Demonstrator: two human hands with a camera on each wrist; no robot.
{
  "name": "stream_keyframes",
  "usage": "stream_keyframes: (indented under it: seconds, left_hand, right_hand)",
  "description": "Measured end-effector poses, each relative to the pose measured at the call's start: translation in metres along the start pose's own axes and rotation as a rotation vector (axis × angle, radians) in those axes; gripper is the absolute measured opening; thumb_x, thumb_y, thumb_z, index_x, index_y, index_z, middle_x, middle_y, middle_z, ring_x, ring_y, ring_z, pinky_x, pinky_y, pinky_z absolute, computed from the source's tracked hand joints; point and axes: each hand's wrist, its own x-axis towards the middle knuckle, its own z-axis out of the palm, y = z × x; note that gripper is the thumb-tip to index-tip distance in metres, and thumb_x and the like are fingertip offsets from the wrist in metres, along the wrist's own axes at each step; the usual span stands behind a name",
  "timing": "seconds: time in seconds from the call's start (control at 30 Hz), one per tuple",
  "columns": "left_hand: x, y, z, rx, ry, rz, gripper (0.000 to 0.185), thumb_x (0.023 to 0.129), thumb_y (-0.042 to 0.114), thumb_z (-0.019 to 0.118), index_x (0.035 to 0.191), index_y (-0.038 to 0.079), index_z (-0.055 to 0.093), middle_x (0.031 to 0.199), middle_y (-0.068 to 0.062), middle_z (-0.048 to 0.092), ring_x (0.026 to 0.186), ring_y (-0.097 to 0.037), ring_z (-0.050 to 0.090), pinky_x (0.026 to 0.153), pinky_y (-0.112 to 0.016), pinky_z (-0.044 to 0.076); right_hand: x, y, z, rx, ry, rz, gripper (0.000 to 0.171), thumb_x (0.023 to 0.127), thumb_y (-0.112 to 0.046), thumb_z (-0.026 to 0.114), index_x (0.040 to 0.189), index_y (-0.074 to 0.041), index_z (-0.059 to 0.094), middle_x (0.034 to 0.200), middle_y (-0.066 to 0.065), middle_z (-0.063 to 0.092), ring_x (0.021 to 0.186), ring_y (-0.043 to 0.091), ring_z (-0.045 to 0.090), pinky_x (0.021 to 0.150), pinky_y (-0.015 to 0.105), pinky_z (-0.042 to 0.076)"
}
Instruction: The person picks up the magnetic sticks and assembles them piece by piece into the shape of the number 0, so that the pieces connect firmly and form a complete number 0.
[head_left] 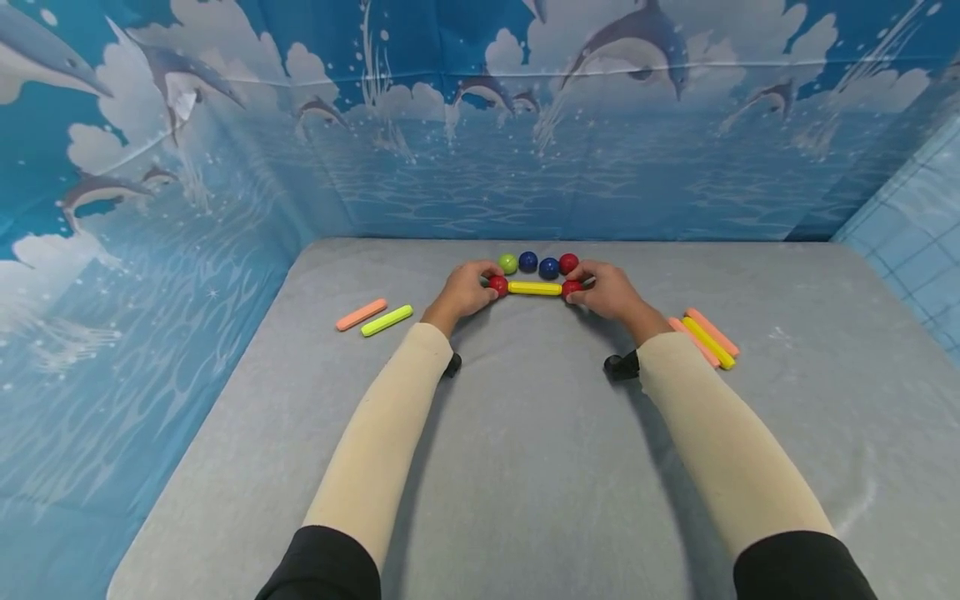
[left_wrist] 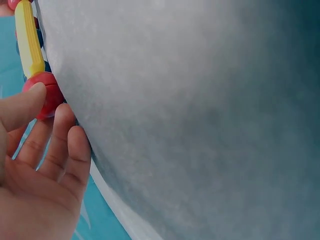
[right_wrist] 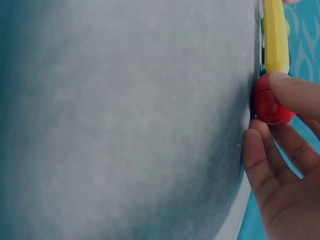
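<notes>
A yellow rod (head_left: 534, 288) lies on the grey table (head_left: 525, 467) with a red ball stuck at each end. My left hand (head_left: 486, 282) pinches the left red ball (head_left: 498, 285); in the left wrist view the thumb (left_wrist: 22, 107) presses on that ball (left_wrist: 46, 96) beside the rod (left_wrist: 28, 42). My right hand (head_left: 583, 282) pinches the right red ball (head_left: 572, 288), and the right wrist view shows the thumb (right_wrist: 295, 92) on that ball (right_wrist: 267, 106) at the rod's end (right_wrist: 275, 35). Both hands' other fingers lie loosely curled next to the balls.
Just behind the rod sit a green ball (head_left: 507, 263), two blue balls (head_left: 528, 261) and a red ball (head_left: 568, 262) in a row. An orange stick (head_left: 362, 314) and a yellow-green stick (head_left: 387, 320) lie to the left. Orange and yellow sticks (head_left: 708, 339) lie by my right forearm. Dolphin-print walls enclose the table.
</notes>
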Motion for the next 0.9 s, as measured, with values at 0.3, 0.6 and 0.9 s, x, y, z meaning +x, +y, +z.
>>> stream_keyframes:
  seconds: [0.3, 0.6, 0.9]
  left_hand:
    - [-0.005, -0.007, -0.005, 0.013, -0.012, -0.02, 0.043, 0.096, 0.01, 0.064, 0.138, 0.019, 0.056, 0.141, -0.007, 0.057, 0.13, -0.026, 0.052, 0.108, -0.043, 0.045]
    - [-0.019, 0.01, -0.036, 0.208, -0.033, -0.012, 0.036, 0.101, 0.02, 0.056, 0.137, 0.015, 0.058, 0.136, -0.008, 0.059, 0.126, -0.026, 0.054, 0.107, -0.044, 0.045]
    - [-0.05, -0.025, -0.077, 0.418, -0.1, 0.072, 0.031, 0.1, 0.012, 0.052, 0.127, 0.006, 0.065, 0.127, -0.013, 0.066, 0.118, -0.029, 0.06, 0.102, -0.046, 0.049]
  right_hand:
    - [0.004, -0.001, 0.003, 0.008, -0.032, -0.009, 0.03, 0.096, -0.014, 0.065, 0.124, -0.007, 0.058, 0.139, 0.019, 0.052, 0.122, 0.039, 0.054, 0.084, 0.042, 0.055]
    - [0.001, 0.003, -0.007, -0.005, -0.01, -0.04, 0.032, 0.095, -0.01, 0.065, 0.125, -0.004, 0.059, 0.137, 0.022, 0.054, 0.121, 0.04, 0.056, 0.087, 0.044, 0.053]
    - [0.002, 0.003, -0.004, -0.004, -0.014, -0.022, 0.03, 0.094, -0.009, 0.065, 0.124, -0.005, 0.059, 0.137, 0.021, 0.054, 0.121, 0.039, 0.056, 0.088, 0.046, 0.054]
